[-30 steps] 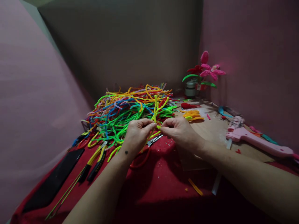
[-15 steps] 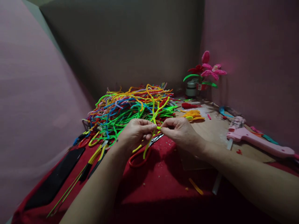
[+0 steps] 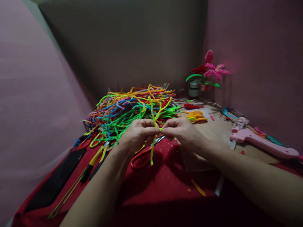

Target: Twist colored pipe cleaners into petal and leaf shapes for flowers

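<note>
Yellow pipe cleaners cross each other between my hands, with ends sticking up and one end hanging down. My left hand is closed, thumb and fingers pinching them near the crossing. From the other side my right hand pinches the same yellow pipe cleaners, its fingertips almost touching the left ones. Below the hands lie red-handled scissors on the red cloth. Just behind the hands spreads a heap of coloured pipe cleaners.
To the left are pliers with yellow and black handles, a black phone-like slab and thin green wires. At right a pink glue gun rests on a board, near orange petal shapes. Pink fuzzy flowers stand behind.
The yellow strands have turned between my fingers: the upper end leans further left, and the hanging end has swung slightly right. Both hands stay nearly in place.
</note>
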Demonstrator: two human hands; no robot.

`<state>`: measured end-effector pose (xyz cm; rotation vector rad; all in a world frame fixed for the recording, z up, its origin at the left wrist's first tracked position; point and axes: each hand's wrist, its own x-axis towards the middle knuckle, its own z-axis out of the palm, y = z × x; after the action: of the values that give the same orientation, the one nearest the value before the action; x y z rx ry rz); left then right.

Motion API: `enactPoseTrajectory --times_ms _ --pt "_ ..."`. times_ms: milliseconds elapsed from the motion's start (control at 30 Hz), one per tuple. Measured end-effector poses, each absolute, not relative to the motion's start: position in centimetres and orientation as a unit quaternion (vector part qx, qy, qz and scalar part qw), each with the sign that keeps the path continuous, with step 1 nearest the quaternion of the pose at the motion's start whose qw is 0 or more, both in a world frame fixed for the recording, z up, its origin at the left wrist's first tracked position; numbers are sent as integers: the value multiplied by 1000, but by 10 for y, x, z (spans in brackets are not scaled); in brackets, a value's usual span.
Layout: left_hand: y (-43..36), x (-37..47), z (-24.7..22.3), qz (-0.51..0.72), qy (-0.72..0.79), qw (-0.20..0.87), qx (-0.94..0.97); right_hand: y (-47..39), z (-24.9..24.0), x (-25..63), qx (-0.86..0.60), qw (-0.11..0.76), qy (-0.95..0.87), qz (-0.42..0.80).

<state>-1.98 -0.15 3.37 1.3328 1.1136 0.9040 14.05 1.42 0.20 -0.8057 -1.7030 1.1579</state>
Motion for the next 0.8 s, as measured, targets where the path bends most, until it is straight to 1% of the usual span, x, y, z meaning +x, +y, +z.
enactPoseTrajectory --times_ms 100,167,200,267,333,367,433,467,533,600,667,733,800 --pt "-3 -20 36 373 484 527 591 18 4 142 -306 415 -646 563" --pt "-4 -19 39 352 513 485 614 19 5 142 -306 415 -650 558" --pt "-5 -18 40 340 528 467 623 19 6 142 -306 437 -662 527" --pt "-8 -16 43 314 550 450 630 18 7 142 -298 509 -700 402" --pt "-9 -15 45 287 555 462 630 16 7 143 -276 555 -751 226" --pt "-10 -14 45 275 551 475 629 16 7 143 -266 554 -777 139" --pt "-10 -14 45 263 539 501 624 16 6 144 -252 515 -819 -5" --pt "-10 -14 45 261 534 510 621 17 5 145 -252 491 -832 -55" --pt "-9 -17 43 266 529 517 618 17 5 147 -259 459 -842 -113" --pt "-7 -21 42 280 525 520 613 17 5 148 -270 451 -842 -119" --pt "-5 -25 42 300 513 526 608 17 7 148 -285 450 -844 -68" --pt "-4 -28 42 316 501 533 604 16 9 148 -310 444 -839 53" --pt "-3 -29 42 322 495 536 603 14 12 147 -332 424 -815 214"
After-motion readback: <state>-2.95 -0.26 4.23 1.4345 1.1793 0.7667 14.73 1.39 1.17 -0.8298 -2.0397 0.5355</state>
